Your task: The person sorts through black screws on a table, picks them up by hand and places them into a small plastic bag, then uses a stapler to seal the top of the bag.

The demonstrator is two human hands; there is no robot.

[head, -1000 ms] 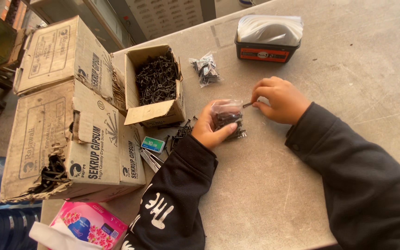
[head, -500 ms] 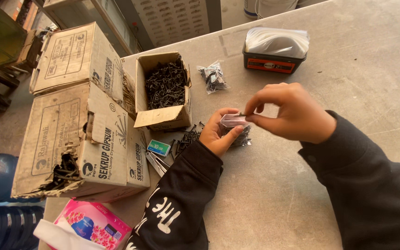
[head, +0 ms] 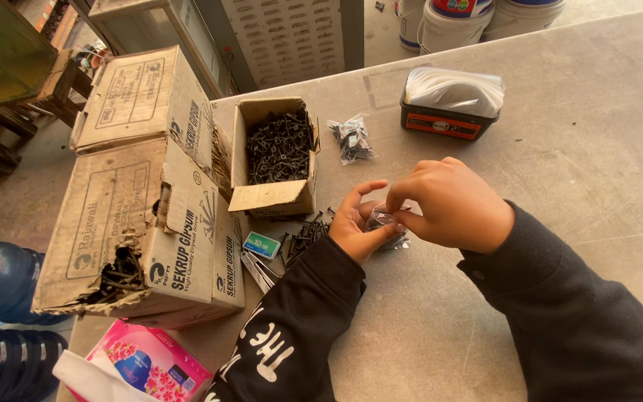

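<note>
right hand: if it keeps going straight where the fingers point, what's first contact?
The right hand points left, fingertips already on the small clear bag of screws held in the left hand. Past those, probably the loose screws, then the open box; depth is unclear.

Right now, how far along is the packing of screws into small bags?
Done: one filled small bag lies on the table. In hand: left hand and right hand pinch another bag. Left: loose screws, and the open box is well filled.

Both bare hands, left hand (head: 357, 227) and right hand (head: 452, 205), emerge from black sleeves (head: 574, 313); the left sleeve bears white lettering.
</note>
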